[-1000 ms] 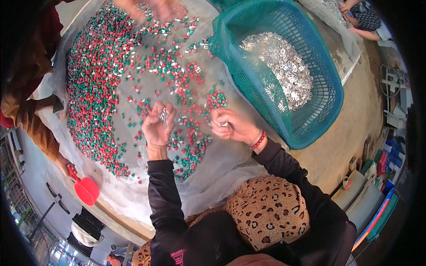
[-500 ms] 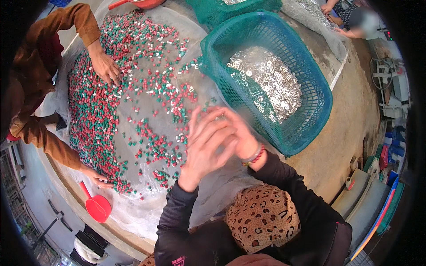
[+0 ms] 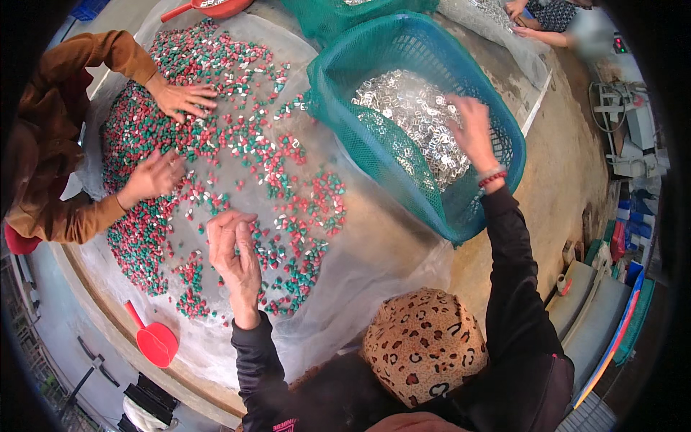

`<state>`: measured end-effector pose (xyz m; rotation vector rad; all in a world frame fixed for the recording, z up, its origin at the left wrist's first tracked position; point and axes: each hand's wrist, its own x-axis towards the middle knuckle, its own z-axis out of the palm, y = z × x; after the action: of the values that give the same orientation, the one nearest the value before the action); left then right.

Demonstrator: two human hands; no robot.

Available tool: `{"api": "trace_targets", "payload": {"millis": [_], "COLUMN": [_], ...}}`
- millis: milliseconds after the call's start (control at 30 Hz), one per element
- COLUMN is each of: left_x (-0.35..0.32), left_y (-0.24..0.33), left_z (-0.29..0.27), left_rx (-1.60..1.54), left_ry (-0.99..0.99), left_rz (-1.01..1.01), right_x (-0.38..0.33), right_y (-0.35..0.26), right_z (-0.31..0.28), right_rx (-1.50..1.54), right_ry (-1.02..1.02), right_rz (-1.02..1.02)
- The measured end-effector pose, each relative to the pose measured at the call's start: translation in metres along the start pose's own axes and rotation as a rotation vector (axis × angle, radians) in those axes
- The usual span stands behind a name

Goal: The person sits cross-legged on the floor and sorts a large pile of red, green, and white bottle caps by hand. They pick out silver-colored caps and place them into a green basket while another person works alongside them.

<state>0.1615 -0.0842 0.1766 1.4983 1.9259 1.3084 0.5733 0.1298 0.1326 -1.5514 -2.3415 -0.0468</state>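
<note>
My left hand (image 3: 236, 259) hovers over the near part of a spread of small red, green and white pieces (image 3: 144, 180), its fingers bent and close together. Whatever may lie within those fingers is hidden. On the right, my right hand (image 3: 475, 133) is open, fingers apart, above shiny silver metal pieces (image 3: 432, 137) shaped like small buckles. These lie in a blue-green plastic basket (image 3: 497, 216) lined with green netting (image 3: 345, 155). Nothing shows between the right fingers.
Across the left side, a co-worker's two hands (image 3: 186, 101) are over the coloured pieces. A red scoop (image 3: 157, 345) lies on clear plastic sheeting (image 3: 360, 288) at the near left, and a red pan (image 3: 223, 9) at the far edge. Another person's hands (image 3: 522, 21) are at the far right.
My hands were together over the middle. They have parted: the left to the left over the coloured pieces, the right up and right over the basket. More coloured pieces show in the middle.
</note>
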Motion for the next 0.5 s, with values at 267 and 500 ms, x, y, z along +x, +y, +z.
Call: {"api": "trace_targets", "payload": {"millis": [267, 500], "left_x": [0.003, 0.007], "left_y": [-0.001, -0.004], "left_z": [-0.001, -0.001], "left_rx": [0.118, 0.077], "left_ry": [-0.137, -0.139], "left_rz": [0.134, 0.112], "right_x": [-0.005, 0.026], "right_y": [0.002, -0.022], "right_z": [0.09, 0.054], "right_rx": [-0.132, 0.308], "right_ry": [-0.315, 0.126], "right_rz": [-0.214, -0.084]}}
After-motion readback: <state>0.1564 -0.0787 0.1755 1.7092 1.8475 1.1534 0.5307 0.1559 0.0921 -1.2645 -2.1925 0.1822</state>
